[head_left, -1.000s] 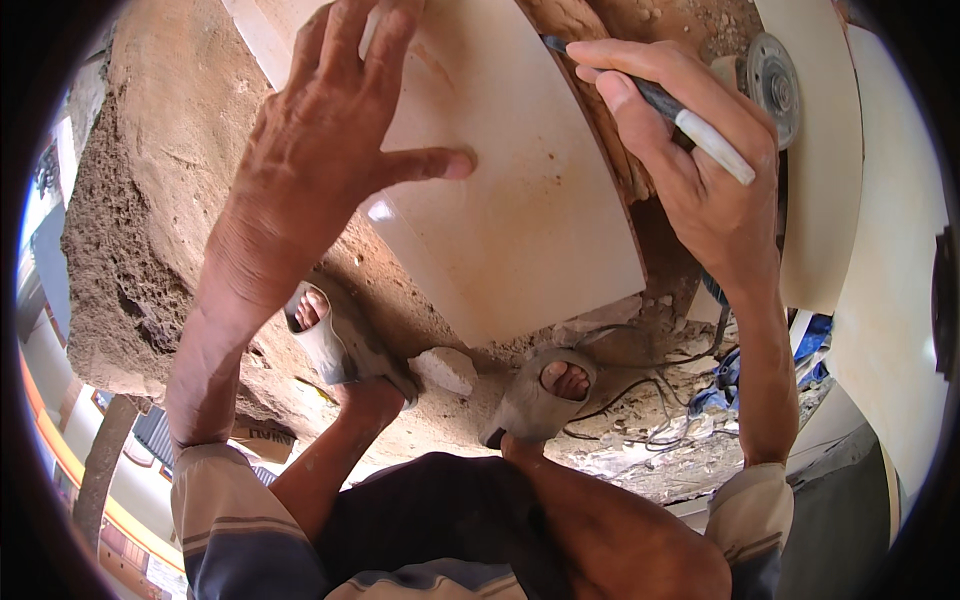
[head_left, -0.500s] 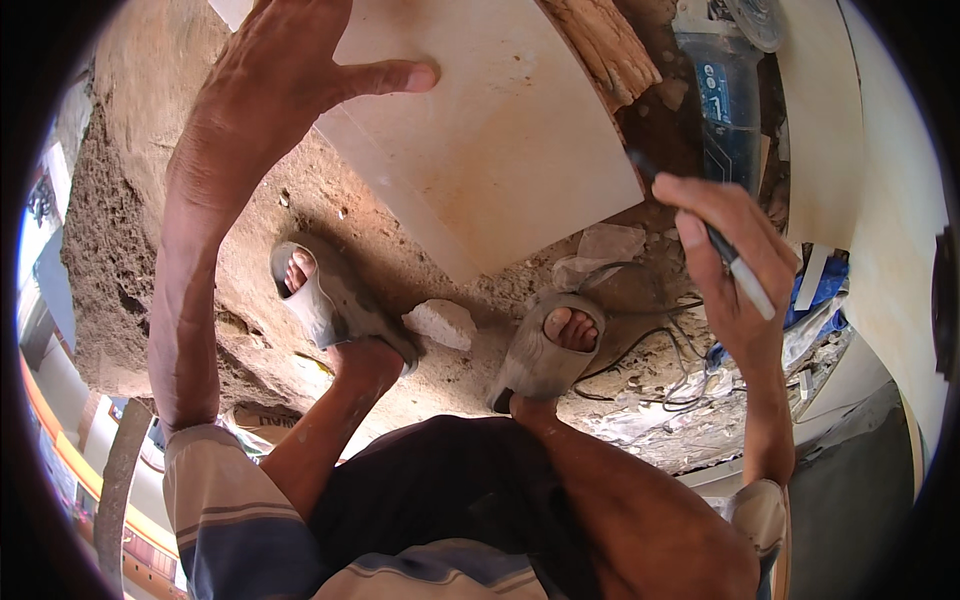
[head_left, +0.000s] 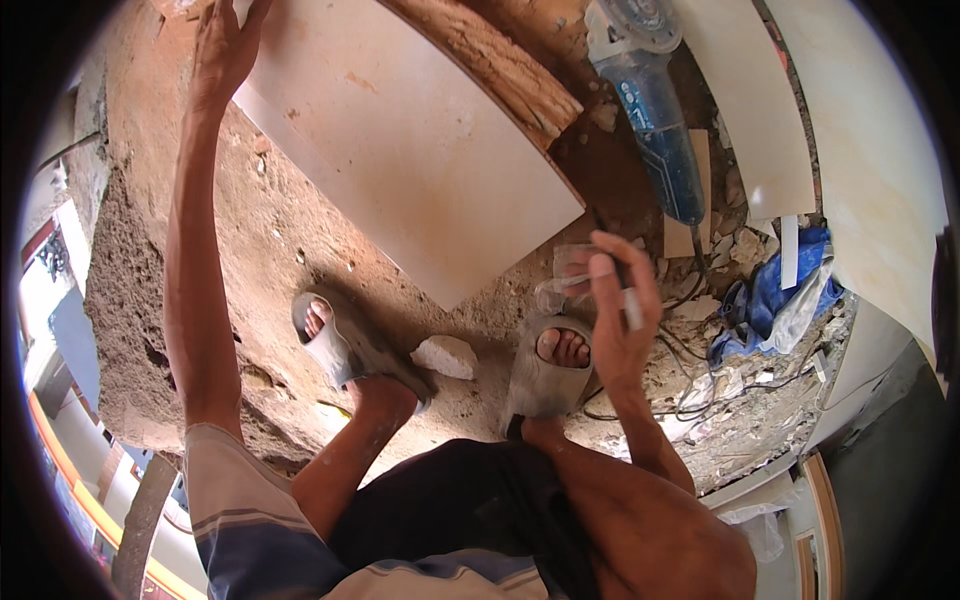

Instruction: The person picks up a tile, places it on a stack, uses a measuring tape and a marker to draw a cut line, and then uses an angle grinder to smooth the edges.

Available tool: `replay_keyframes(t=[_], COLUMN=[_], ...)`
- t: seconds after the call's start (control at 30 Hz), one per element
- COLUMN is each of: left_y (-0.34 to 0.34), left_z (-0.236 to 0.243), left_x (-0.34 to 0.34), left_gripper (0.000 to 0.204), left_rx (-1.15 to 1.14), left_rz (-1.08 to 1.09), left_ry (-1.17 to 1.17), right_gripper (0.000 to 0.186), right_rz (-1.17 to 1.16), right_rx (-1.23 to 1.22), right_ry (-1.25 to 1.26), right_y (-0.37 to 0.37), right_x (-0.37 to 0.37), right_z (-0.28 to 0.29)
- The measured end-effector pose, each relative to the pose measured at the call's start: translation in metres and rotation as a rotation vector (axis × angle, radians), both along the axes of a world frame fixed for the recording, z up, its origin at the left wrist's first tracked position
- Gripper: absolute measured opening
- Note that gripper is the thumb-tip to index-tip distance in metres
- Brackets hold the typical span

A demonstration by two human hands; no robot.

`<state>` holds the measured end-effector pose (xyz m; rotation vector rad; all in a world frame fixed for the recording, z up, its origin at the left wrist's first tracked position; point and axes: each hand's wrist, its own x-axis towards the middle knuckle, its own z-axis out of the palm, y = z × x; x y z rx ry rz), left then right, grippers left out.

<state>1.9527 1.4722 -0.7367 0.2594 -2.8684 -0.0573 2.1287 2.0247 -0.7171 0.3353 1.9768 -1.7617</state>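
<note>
My left hand (head_left: 224,55) is at the upper left edge of a large pale tile (head_left: 410,150), touching it with fingers extended and apart; the fingertips reach the frame's edge. My right hand (head_left: 622,300) is closed on a dark marker pen (head_left: 630,305) with a pale end, just beyond the tile's near right corner and above some broken rubble. The hand is slightly blurred. A split piece of wood (head_left: 500,80) lies along the tile's far edge. My feet, in grey sandals (head_left: 550,385), rest on the dusty ground near the tile.
A blue angle grinder (head_left: 650,130) lies to the right, its cord among rubble. Beside it are cut tile strips (head_left: 750,120), a larger pale board (head_left: 870,150) and a crumpled blue cloth (head_left: 775,300). A white chunk (head_left: 445,355) lies between my feet. A rough ledge edge (head_left: 125,280) is at left.
My left hand has moved farther up along the tile's edge. My right hand, still holding the pen, has dropped from beside the tile's edge toward my right foot. The view has shifted, uncovering the grinder.
</note>
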Motion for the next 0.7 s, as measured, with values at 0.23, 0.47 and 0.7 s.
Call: replay_keyframes(t=[0.23,0.47,0.7], left_y=[-0.025,-0.022,-0.007], left_z=[0.002,0.015,0.002], left_x=[-0.031,-0.027,-0.006], left_gripper=[0.044,0.045,0.056], left_rx=[0.135,0.281,0.355], left_rz=[0.002,0.019,0.112], left_ry=[-0.136,-0.206,-0.27], right_gripper=[0.05,0.048,0.035], right_rz=[-0.101,-0.19,-0.324], right_rx=[-0.323,-0.408,-0.294], right_ry=[-0.213,-0.309,-0.346], right_y=[-0.036,-0.036,-0.009], right_x=[0.013,0.012,0.028], right_z=[0.022,0.044,0.034])
